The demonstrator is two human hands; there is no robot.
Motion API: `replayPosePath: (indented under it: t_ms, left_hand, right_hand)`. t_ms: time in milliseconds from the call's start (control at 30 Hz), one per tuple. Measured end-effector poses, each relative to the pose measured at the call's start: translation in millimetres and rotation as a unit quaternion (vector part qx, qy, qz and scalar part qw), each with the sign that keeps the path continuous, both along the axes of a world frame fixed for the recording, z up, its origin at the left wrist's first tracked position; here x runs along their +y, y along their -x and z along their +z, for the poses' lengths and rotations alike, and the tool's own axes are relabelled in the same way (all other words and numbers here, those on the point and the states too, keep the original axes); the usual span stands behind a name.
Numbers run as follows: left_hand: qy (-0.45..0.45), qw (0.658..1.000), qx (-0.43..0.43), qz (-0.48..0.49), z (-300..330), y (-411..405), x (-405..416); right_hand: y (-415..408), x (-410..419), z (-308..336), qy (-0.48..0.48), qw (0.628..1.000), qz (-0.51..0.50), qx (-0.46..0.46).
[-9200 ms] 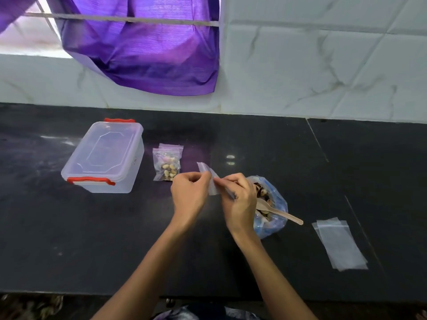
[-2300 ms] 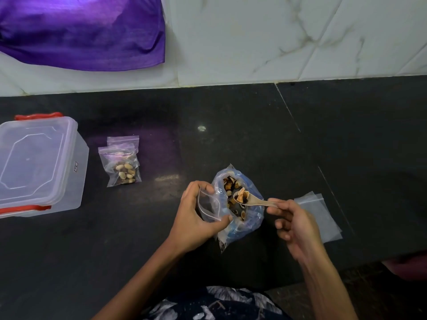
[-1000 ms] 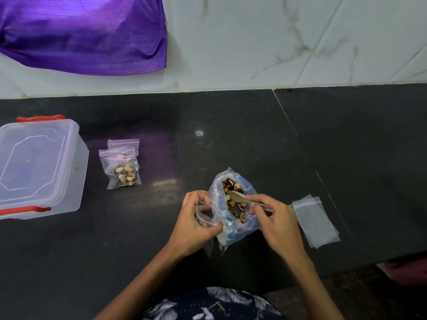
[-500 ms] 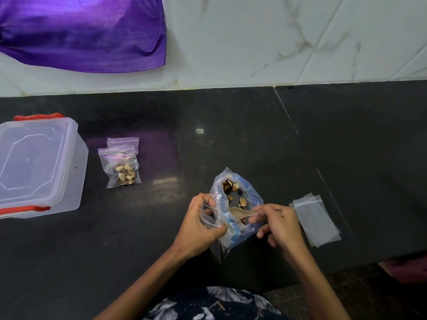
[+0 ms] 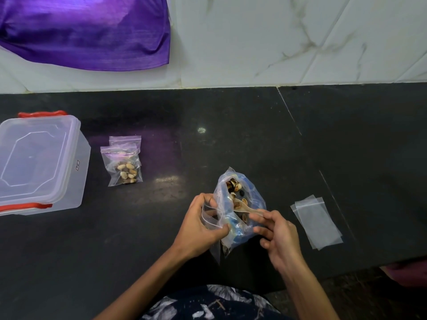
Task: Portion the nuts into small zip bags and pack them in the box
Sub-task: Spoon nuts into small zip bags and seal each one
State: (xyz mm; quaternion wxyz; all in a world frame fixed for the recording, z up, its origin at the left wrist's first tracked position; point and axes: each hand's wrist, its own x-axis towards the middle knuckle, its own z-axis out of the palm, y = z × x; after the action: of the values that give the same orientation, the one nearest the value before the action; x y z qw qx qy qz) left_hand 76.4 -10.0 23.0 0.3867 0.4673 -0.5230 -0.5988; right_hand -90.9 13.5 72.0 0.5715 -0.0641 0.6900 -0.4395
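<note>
While the left hand [image 5: 196, 225] pinches an empty zip bag [image 5: 211, 219] open beside the nut bag [image 5: 238, 204] near centre, the right hand [image 5: 277, 236] grips the wooden spoon [image 5: 248, 210]; next, I judge, tip nuts in.

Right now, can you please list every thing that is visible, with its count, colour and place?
box: one, clear with red clips, lid on, far left.
filled small bags: two, clear, overlapping, right of the box.
nut bag: one, bluish clear, open, centre.
spoon: one, pale, bowl inside the nut bag.
open small bag: one, clear, beside the nut bag.
empty bags: a small flat stack, clear, right.
cloth: one, purple, on the wall.
counter: black.
left hand: grip on the open small bag.
right hand: grip on the spoon.
</note>
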Motion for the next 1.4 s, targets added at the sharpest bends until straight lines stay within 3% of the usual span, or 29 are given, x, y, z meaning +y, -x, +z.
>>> replayPosePath:
  t_ms: [333,533,700,800,933,1033,1100,1167,1333,1400]
  left_hand:
    - [0.032,0.994,-0.092,0.043,9,-3,2]
    - [0.021,0.993,-0.094,0.064,22,-4,7]
    - [0.062,0.990,-0.102,0.080,40,-4,6]
    - [0.078,0.989,-0.099,0.075,45,-4,5]
    - [0.088,0.989,-0.095,0.072,47,-2,4]
    - [0.066,0.994,-0.063,0.064,48,-2,6]
    - [0.055,0.996,-0.046,0.060,49,-2,6]
    - [0.058,0.996,-0.041,0.060,50,-2,6]
    - [0.064,0.994,-0.050,0.070,48,-3,6]
    - [0.068,0.994,-0.055,0.071,48,-2,6]
  right_hand:
    - [10,7,7,0.001,1.000,-0.024,0.006]
    - [7,10,10,0.016,0.999,-0.019,0.023]
    - [1,14,42,0.093,0.995,-0.022,0.036]
    - [-12,18,72,0.164,0.982,0.030,0.083]
    - [-32,25,85,0.264,0.932,0.145,0.201]
    - [-41,32,74,0.319,0.841,0.261,0.351]
    - [-42,34,66,0.358,0.771,0.290,0.439]
    - [-44,34,64,0.384,0.726,0.294,0.489]
    - [-46,35,60,0.400,0.669,0.305,0.547]
    - [-44,35,59,0.404,0.665,0.305,0.549]
